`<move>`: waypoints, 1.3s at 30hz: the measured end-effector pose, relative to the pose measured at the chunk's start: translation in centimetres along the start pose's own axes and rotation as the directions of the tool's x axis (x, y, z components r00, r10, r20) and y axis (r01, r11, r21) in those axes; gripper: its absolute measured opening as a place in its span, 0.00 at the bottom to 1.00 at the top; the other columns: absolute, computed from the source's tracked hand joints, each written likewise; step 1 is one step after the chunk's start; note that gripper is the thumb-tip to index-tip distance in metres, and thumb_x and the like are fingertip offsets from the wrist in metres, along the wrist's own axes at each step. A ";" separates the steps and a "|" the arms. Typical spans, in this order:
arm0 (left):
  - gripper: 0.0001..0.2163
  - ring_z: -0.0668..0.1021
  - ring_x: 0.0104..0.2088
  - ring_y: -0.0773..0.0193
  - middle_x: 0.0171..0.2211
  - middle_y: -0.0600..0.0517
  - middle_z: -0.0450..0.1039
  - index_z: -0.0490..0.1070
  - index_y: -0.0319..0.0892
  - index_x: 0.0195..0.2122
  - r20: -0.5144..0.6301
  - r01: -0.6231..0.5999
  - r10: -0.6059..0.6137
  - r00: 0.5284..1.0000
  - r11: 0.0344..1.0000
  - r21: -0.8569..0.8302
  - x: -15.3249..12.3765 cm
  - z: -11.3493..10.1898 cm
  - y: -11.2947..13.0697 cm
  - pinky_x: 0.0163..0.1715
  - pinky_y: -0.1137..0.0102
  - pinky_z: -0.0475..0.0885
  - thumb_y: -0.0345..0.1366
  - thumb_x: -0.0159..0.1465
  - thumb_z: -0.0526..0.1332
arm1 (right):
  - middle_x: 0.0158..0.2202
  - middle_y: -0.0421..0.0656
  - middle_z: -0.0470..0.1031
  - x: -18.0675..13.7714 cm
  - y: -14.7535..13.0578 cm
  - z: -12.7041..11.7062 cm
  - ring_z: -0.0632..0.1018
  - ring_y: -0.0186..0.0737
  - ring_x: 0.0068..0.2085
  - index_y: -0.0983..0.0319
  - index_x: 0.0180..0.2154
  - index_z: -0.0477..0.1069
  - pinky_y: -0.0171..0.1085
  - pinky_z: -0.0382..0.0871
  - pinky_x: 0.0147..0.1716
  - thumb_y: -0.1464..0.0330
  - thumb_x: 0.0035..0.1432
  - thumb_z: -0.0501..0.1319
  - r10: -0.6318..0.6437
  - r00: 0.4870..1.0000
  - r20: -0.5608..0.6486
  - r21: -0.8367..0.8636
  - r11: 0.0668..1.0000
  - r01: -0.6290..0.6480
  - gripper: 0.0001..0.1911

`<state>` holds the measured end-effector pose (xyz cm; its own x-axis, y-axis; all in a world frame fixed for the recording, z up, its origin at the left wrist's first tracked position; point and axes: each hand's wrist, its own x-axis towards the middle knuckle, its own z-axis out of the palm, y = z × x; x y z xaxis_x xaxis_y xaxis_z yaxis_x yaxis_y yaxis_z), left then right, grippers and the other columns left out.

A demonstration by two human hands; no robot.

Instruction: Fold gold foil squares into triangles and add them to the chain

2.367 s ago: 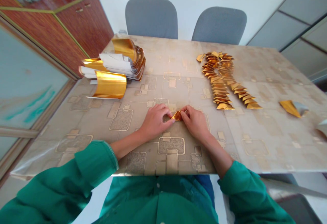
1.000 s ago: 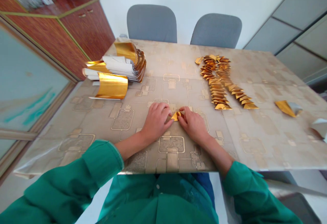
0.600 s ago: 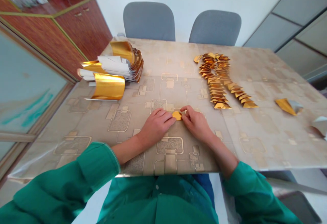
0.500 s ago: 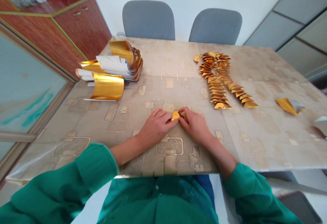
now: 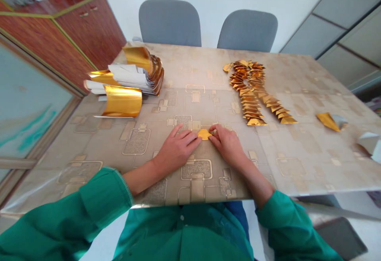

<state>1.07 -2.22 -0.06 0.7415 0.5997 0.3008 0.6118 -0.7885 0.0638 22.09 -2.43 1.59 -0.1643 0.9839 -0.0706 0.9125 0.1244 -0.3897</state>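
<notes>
A small folded piece of gold foil paper [image 5: 204, 134] lies flat on the table between my two hands. My left hand [image 5: 179, 146] rests palm down with its fingers stretched out, the tips touching the paper's left end. At the right end, my right hand [image 5: 226, 142] has thumb and fingers closed on the paper's corner. Beyond, to the right, two joined rows of folded gold paper pieces [image 5: 251, 114] stand nested together. On the left is a stack of gold and white paper sheets [image 5: 135, 76], with one curled gold sheet [image 5: 122, 101] in front.
A patterned cloth covers the table [image 5: 166, 181]. A loose folded gold paper [image 5: 328, 121] and a whitish paper piece [image 5: 368, 142] lie far right. Two grey chairs [image 5: 169, 22] stand behind the table, and a wooden cabinet [image 5: 89, 35] is at the back left.
My left hand has slid slightly left and its fingers have straightened and spread, uncovering more of the folded paper. My right hand keeps its place at the right end. The view has shifted slightly.
</notes>
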 end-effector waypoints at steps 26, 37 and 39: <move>0.13 0.74 0.51 0.55 0.48 0.46 0.75 0.73 0.43 0.51 -0.018 0.051 -0.050 0.999 0.997 0.052 -0.2 0.0 0.6 0.63 0.48 0.57 0.29 0.68 0.55 | 0.37 0.43 0.76 2.2 -0.2 0.2 0.74 0.40 0.39 0.60 0.37 0.71 0.36 0.58 0.34 0.64 0.61 0.61 0.000 0.999 -0.036 -0.028 1.000 -0.001 0.06; 0.13 0.74 0.52 0.52 0.51 0.45 0.74 0.74 0.42 0.50 -0.036 0.131 -0.128 0.991 0.986 0.102 -0.7 -0.7 1.2 0.62 0.46 0.57 0.30 0.69 0.54 | 0.41 0.45 0.75 0.9 -0.6 1.2 0.73 0.46 0.43 0.60 0.42 0.68 0.40 0.58 0.38 0.60 0.62 0.62 0.013 0.993 -0.118 -0.077 0.997 -0.022 0.12; 0.12 0.74 0.52 0.52 0.51 0.45 0.74 0.74 0.42 0.49 -0.036 0.149 -0.146 0.989 0.983 0.112 -0.9 -1.0 1.3 0.62 0.46 0.57 0.31 0.69 0.54 | 0.39 0.44 0.74 1.1 -0.4 1.1 0.72 0.45 0.40 0.60 0.41 0.69 0.39 0.57 0.36 0.60 0.61 0.63 0.017 0.993 -0.114 -0.049 0.999 -0.023 0.12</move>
<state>0.88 -3.91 0.68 0.6339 0.7029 0.3227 0.7424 -0.6700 0.0013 21.14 -1.50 0.70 -0.1050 0.9941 0.0283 0.9331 0.1084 -0.3429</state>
